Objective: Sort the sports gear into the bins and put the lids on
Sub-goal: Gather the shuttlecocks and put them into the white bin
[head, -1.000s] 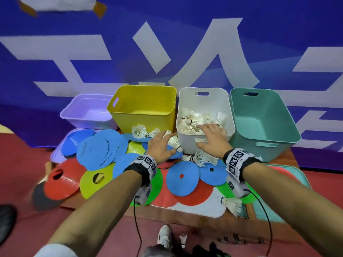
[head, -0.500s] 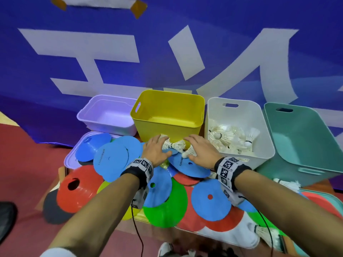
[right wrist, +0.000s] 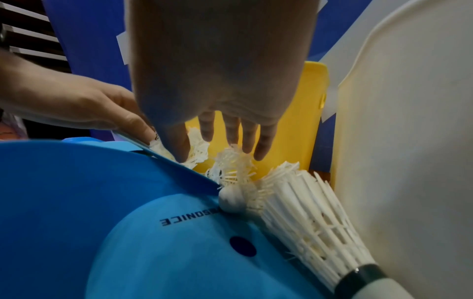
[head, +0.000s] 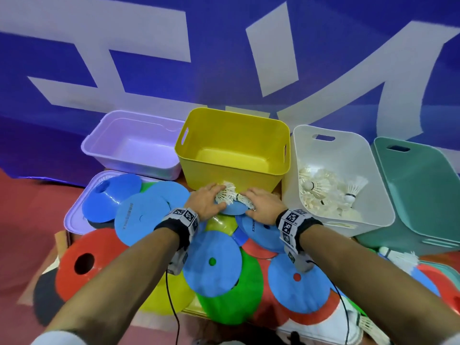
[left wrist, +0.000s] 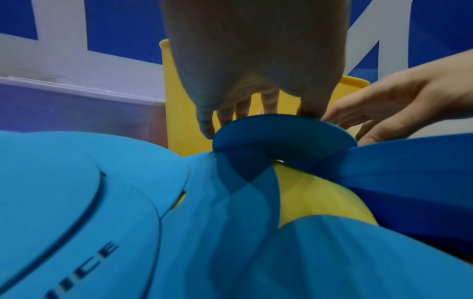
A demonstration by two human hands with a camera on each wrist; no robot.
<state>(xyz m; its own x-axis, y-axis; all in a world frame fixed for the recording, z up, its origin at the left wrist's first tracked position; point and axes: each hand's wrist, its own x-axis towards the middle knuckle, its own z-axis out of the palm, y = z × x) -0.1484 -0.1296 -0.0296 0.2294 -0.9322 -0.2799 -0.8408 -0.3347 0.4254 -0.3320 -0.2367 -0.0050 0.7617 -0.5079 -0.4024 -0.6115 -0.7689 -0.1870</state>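
Note:
Two or three white shuttlecocks lie on a blue disc against the yellow bin. My left hand closes fingers and thumb round one from the left; its fingertips are hidden by a disc in the left wrist view. My right hand lies on the others from the right, its fingers straight over the feathers. Another shuttlecock lies by the white bin, which holds several shuttlecocks.
An empty lilac bin stands left and an empty teal bin right. Blue, red, green and yellow discs overlap under my forearms, some on a lilac lid. Loose shuttlecocks lie at the right. A blue banner rises behind.
My right hand has left the white bin and moved left to the front of the yellow bin. Both hands have closed in on the shuttlecocks there.

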